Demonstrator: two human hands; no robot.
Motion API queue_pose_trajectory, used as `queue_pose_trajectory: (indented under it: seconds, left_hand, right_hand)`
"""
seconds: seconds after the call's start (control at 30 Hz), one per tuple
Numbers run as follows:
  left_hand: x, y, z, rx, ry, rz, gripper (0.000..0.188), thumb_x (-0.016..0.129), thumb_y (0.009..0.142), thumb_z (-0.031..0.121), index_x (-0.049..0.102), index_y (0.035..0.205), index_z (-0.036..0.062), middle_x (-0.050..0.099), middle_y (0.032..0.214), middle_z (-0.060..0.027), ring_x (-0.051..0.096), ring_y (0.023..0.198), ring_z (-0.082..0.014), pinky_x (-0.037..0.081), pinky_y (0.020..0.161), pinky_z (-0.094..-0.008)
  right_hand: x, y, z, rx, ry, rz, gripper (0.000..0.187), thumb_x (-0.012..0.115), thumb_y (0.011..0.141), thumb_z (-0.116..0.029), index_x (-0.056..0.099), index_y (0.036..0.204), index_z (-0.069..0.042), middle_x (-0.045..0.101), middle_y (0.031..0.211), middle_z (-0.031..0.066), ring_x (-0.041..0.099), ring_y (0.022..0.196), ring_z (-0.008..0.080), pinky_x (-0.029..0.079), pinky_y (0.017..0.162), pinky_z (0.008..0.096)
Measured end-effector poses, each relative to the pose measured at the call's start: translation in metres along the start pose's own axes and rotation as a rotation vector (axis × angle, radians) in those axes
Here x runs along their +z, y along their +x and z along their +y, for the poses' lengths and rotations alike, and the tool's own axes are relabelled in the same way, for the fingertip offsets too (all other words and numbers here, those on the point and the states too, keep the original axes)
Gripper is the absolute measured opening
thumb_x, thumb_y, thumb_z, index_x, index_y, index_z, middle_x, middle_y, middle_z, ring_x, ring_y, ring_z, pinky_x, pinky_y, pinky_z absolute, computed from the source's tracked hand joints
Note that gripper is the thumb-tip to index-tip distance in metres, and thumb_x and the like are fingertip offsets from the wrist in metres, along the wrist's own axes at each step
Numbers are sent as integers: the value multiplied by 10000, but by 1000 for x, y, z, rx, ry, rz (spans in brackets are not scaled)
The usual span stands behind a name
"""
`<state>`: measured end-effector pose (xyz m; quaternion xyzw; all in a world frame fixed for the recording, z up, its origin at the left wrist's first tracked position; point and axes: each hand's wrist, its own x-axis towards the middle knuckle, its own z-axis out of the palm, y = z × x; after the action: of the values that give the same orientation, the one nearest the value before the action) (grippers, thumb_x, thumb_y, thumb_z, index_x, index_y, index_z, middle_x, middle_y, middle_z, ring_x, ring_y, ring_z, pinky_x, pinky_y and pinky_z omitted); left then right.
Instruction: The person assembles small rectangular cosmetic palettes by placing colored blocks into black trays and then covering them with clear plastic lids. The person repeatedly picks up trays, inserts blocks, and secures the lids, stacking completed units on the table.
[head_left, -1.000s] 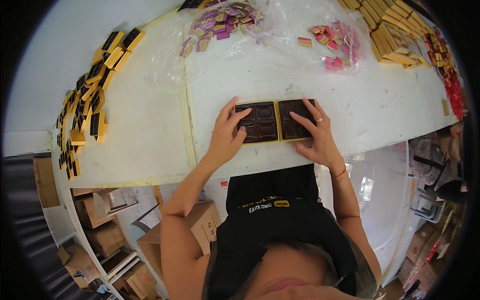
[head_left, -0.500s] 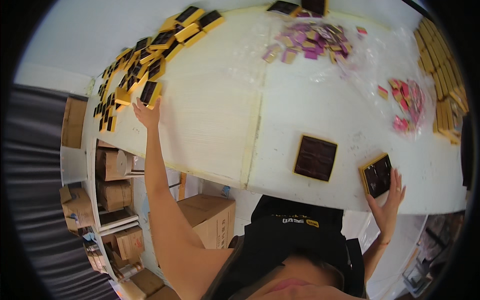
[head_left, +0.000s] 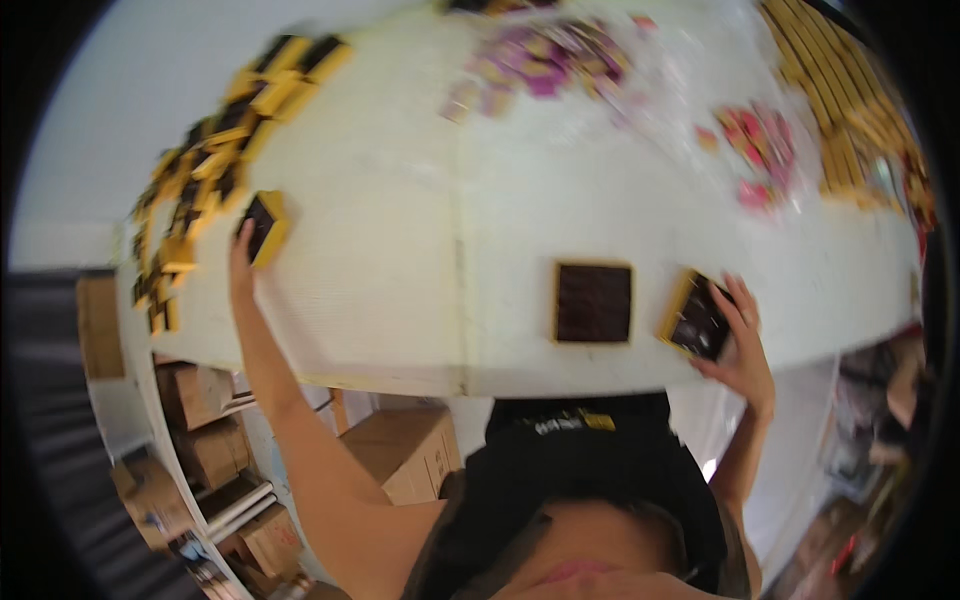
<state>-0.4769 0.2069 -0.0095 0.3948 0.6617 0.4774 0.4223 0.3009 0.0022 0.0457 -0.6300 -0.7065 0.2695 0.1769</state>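
At the far left of the table, my left hand (head_left: 243, 254) grips the near left side of a yellow box (head_left: 267, 228) with a dark brown inside, apart from the pile beside it. Toward the right, my right hand (head_left: 742, 345) has its fingers and thumb around the right side of a second yellow-edged box (head_left: 698, 316); its dark surface shines and it lies tilted to the table's edge. Between the hands, nearer the right one, a square dark brown box (head_left: 593, 303) with a thin yellow rim lies flat. Motion blurs the left side.
A long pile of similar yellow and dark boxes (head_left: 215, 160) runs along the left edge. Purple and gold small pieces (head_left: 540, 60) lie on clear plastic at the back. Pink pieces (head_left: 760, 150) lie farther right, near stacked yellow boxes (head_left: 835, 90). Cardboard cartons (head_left: 400, 445) stand below the table.
The view has turned. My left hand has drawn its box away from the pile. My right hand has closed around its box, which has shifted slightly toward the middle box.
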Motion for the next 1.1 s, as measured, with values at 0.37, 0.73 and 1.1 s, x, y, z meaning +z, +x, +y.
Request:
queue_pose_trajectory:
  seconds: [0.37,0.73,1.1]
  left_hand:
    - [255,-184,23,689,604,-10,446,790,794,183,599,1179,62,510,1394,-128,329,1390,-337,220,1155,-466]
    - [307,-264,35,771,704,-272,385,794,750,125,690,1120,94,636,1238,-84,474,1280,-312,318,1104,-430]
    - [330,-290,25,651,475,-484,489,626,872,40,572,1351,123,339,1547,-128,250,1443,-389,216,1176,-476]
  right_hand:
    - [1,38,-19,-244,56,-91,1019,856,622,-288,369,1508,-162,298,1587,80,157,1478,400,142,1190,552]
    - [70,47,-66,-528,-297,22,761,800,736,-283,484,1428,-272,402,1512,63,297,1422,391,173,1171,588]
    - [31,34,-34,-465,-257,-30,695,769,737,-144,543,1382,-269,500,1449,11,348,1415,305,161,1196,540]
